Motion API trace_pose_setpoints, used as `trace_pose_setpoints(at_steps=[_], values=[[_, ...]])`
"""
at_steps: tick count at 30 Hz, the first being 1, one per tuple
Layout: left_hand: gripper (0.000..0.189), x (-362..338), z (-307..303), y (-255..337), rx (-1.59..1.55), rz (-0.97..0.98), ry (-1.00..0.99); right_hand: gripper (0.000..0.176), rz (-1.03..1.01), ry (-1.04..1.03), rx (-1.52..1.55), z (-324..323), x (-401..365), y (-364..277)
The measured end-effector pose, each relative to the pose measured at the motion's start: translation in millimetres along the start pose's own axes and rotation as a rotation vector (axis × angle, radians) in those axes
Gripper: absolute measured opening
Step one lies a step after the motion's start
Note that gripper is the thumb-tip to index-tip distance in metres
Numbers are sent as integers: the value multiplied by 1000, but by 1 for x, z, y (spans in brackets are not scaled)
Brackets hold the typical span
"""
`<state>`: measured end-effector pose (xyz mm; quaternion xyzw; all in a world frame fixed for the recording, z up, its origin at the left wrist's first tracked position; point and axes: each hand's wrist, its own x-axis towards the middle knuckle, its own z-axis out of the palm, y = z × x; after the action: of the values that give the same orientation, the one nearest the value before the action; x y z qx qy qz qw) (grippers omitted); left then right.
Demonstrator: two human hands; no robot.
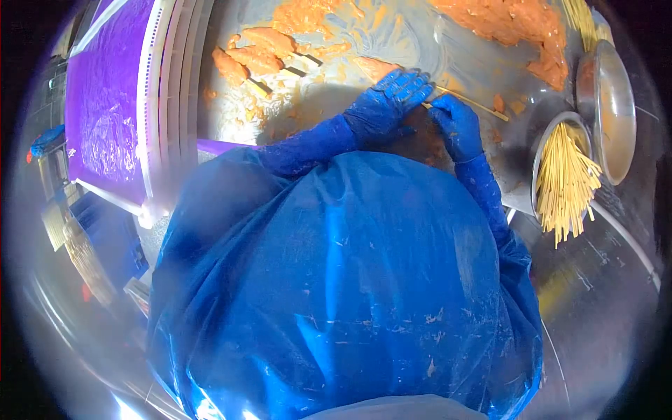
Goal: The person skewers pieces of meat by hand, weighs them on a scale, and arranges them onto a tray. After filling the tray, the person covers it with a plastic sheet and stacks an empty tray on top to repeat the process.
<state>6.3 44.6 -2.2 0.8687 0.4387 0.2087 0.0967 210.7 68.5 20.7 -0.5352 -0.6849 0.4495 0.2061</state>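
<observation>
In blue gloves, both my hands work over the metal table. My left hand (397, 96) lies flat with its fingers stretched out, over a strip of orange marinated meat (376, 68) whose left end shows beyond the fingers. Pinched in my right hand (456, 124) is a thin bamboo skewer (476, 105), which points toward the meat; its far end is hidden beneath my left hand. Left of my hands lie several pieces of skewered meat (257, 59), their flat sticks pointing toward me.
A large heap of marinated meat (518, 31) covers the table's back right. Metal bowls stand at the right, one holding many bamboo skewers (565, 178), another a larger metal bowl (617, 115). Stacked white trays (183, 91) beside a purple-covered surface (112, 105) line the left.
</observation>
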Motion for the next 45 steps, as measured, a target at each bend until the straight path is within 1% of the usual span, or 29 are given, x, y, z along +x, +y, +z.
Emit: trace_pose_setpoints(at_steps=[2, 4, 7, 8, 9, 10, 12, 14, 16, 18, 19, 21, 22, 24, 26, 27, 28, 29, 30, 31, 33, 34, 35, 36, 38, 41, 42, 44, 45], values=[[59, 2, 7, 1, 32, 40, 6, 9, -31, -31, 62, -3, 3, -12], [81, 6, 12, -2, -167, 74, -3, 10, -66, -59, 122, -2, 5, -12], [77, 6, 12, -4, -202, 86, 24, 11, -134, 16, 223, -2, 5, 6], [77, 6, 1, -3, -200, 88, 29, 11, 7, -104, 294, -6, 3, 5], [70, 2, -11, -2, -137, -35, 81, 12, 150, -219, 363, -11, 3, 4], [64, 0, -22, -2, -79, -153, 135, 12, 149, -206, 357, -6, 3, 5], [69, -8, -34, -2, -180, -91, 155, 13, 6, -157, 366, 18, 4, 2], [73, -17, -59, 0, 104, -196, 2, 13, 26, -236, 479, 31, 17, -36], [73, -22, -79, -12, 161, -357, 111, 14, -40, -239, 586, 59, 38, -63], [68, -31, -103, -30, 319, -436, 221, 15, -104, -377, 890, 90, 59, -83], [68, -43, -103, -46, 321, -427, 222, 15, -109, -370, 892, 91, 62, -88], [66, -64, -89, -79, 341, -502, 98, 17, -87, -311, 644, 86, 67, -99], [66, -61, -86, -82, 343, -493, 104, 17, -93, -303, 643, 78, 66, -94], [62, -54, -82, -82, 258, -555, 146, 17, -194, 7, 412, 46, 56, -65], [59, -2, -90, -66, 133, -447, 158, 19, -297, 338, -65, 3, 39, -32], [52, 30, -87, -61, -9, -334, 164, 21, -256, 414, -202, -18, 27, -16], [45, 69, -80, -59, -209, -142, 157, 23, -215, 490, -338, -35, 16, -3], [42, 109, -49, -60, -655, -60, 91, 23, -214, 492, -347, -47, 6, 13], [40, 150, -31, -58, -198, 207, 186, 24, -228, 506, -462, -54, -4, 30], [39, 189, -7, -49, -99, 233, 211, 24, -243, 520, -577, -55, -11, 41], [38, 230, 30, -37, -1, 266, 240, 23, -182, 554, -600, -48, -20, 53], [38, 237, 44, -33, 73, 275, 136, 23, -123, 585, -613, -46, -23, 58], [39, 239, 57, -30, 149, 284, 31, 23, -120, 595, -614, -45, -26, 64], [39, 231, 71, -30, 150, 292, 31, 21, -156, 617, -543, -45, -30, 70], [40, 199, 78, -32, -135, 355, 36, 20, -190, 642, -460, -47, -35, 75], [39, 141, 53, -40, -157, 395, 50, 19, -258, 611, -518, -47, -43, 69], [39, 135, 44, -45, -150, 394, 51, 19, -294, 615, -609, -49, -44, 70], [35, 129, 24, -44, -340, 209, -37, 19, -332, 610, -698, -47, -54, 71], [32, 141, 37, -48, -397, 29, -9, 19, -198, 450, -643, -43, -63, 70]])
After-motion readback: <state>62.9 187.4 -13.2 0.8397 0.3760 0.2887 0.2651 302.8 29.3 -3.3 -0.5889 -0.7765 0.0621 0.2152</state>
